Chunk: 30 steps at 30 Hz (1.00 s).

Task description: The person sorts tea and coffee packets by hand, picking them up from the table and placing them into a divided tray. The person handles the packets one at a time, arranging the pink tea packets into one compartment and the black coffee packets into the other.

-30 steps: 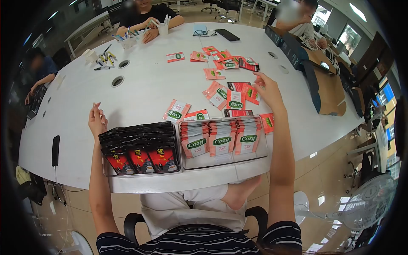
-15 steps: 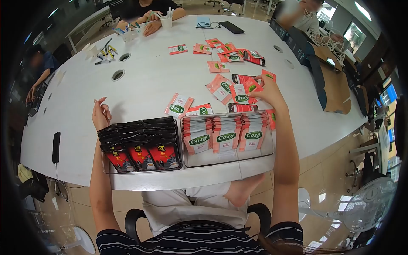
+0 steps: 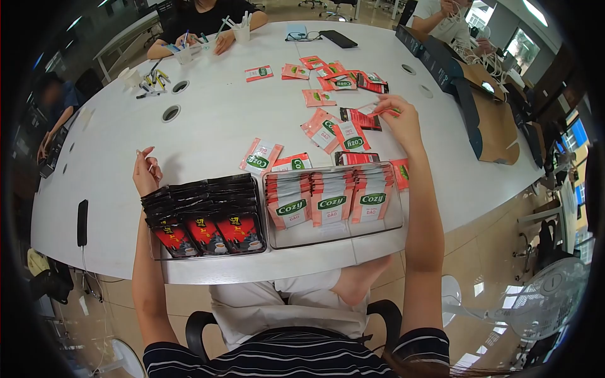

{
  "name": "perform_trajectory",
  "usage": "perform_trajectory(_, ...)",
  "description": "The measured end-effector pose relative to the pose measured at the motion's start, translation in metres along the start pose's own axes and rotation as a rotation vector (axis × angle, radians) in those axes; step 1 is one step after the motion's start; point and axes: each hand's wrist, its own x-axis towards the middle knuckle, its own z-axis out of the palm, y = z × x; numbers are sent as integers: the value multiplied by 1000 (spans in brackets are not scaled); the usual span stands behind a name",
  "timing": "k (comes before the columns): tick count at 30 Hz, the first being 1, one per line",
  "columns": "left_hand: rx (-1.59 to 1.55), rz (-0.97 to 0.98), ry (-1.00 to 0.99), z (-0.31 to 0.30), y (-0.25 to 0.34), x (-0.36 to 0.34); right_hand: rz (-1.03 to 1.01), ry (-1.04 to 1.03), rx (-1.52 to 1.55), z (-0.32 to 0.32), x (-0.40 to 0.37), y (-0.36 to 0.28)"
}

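My right hand [image 3: 401, 121] is above the loose sachets on the right, its fingers pinching a pink Cozy tea sachet [image 3: 391, 112], mostly hidden by the hand. Below it lie a black-and-red sachet [image 3: 363, 119] and another pink Cozy sachet [image 3: 352, 136]. My left hand [image 3: 147, 171] rests behind the black sachets, fingers loosely apart and holding nothing. In front of me stand two clear trays side by side. The left tray holds rows of black-and-red coffee sachets [image 3: 207, 234]. Three rows of pink Cozy sachets [image 3: 331, 205] fill the back of the right tray [image 3: 302, 240].
More loose sachets [image 3: 337, 77] lie farther back. Pens [image 3: 153, 80], cups [image 3: 241, 33] and a black phone-like object [image 3: 338, 39] are on the table [image 3: 220, 107]. An opened cardboard box [image 3: 490, 129] lies at right. Other people sit around the table.
My right hand has lifted slightly off the Cozy sachet below it, which now lies uncovered, and its fingers have closed together. My left hand stays nearly in place. The view has shifted slightly.
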Motion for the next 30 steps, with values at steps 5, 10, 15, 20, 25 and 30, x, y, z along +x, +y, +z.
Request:
perform_trajectory(5,7,6,7,2,3,-2,66,-181,41,-5,2,6)
perform_trajectory(10,12,12,-5,2,3,-3,222,-291,137,-5,-1,-13)
perform_trajectory(15,23,29,-1,2,1,-1,204,-155,371,-4,0,-20)
perform_trajectory(20,22,29,-10,-1,-1,1,244,-86,388,-5,1,-23)
perform_trajectory(25,18,33,-19,-3,-3,3,423,-361,234,-6,-8,-16)
perform_trajectory(30,27,31,-11,-2,-2,1,518,-550,113,6,-9,4)
